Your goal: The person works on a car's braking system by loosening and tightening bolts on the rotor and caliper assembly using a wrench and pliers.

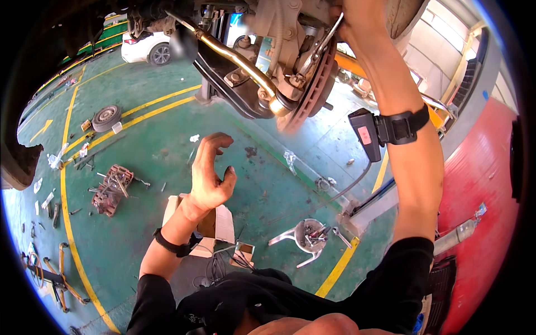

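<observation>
At the top of the view my right hand (347,23) is closed around the upper end of a shiny metal wrench (324,49); its fingers are partly hidden. The wrench slants down to a nut on the steering knuckle (293,86), beside a rusty brake disc (317,92). A gold-coloured tie rod (237,60) runs from the upper left to a joint by the disc. Below the black control arm (223,92), my left hand (209,173) hangs in the air, fingers apart and loosely bent, holding nothing.
Beneath me stand an open cardboard box (224,223) and a white stool (304,237) carrying sockets and small parts. A red tool case (113,190) and a wheel (106,118) lie on the green floor to the left. A white car (146,49) is parked farther off.
</observation>
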`<state>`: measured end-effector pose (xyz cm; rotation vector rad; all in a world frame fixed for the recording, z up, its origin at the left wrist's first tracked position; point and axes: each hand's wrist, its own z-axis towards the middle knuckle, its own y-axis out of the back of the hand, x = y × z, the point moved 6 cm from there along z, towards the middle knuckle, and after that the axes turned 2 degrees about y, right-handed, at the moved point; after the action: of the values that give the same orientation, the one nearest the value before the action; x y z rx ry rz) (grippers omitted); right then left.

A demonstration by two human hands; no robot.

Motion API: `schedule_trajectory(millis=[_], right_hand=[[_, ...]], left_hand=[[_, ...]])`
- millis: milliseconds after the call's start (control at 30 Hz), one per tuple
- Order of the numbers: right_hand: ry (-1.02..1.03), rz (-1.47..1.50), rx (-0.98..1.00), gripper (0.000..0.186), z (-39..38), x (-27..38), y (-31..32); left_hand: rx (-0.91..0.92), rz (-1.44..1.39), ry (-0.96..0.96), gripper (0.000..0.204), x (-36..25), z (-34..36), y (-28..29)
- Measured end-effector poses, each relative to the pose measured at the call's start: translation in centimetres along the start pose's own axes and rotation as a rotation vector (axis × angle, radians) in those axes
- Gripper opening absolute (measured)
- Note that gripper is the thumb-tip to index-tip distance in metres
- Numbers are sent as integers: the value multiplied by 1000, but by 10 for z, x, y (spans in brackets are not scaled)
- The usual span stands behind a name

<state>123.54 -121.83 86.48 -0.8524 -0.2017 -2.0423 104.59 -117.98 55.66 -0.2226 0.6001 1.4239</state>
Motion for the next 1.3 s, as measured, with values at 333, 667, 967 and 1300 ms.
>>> schedule_trajectory(millis=[333, 667, 967, 1300], right_hand=[[4, -28, -53, 24, -19, 8, 5], [282, 20, -109, 22, 55, -50, 29], [-26, 511, 213, 16, -127, -40, 109], [-597, 286, -7, 24, -363, -232, 192]], left_hand=[[-65, 4, 68, 51, 2, -2, 4], [-84, -18, 36, 48, -8, -7, 7], [-76, 329, -93, 55, -44, 45, 18], [281, 913, -476, 19, -60, 174, -20]])
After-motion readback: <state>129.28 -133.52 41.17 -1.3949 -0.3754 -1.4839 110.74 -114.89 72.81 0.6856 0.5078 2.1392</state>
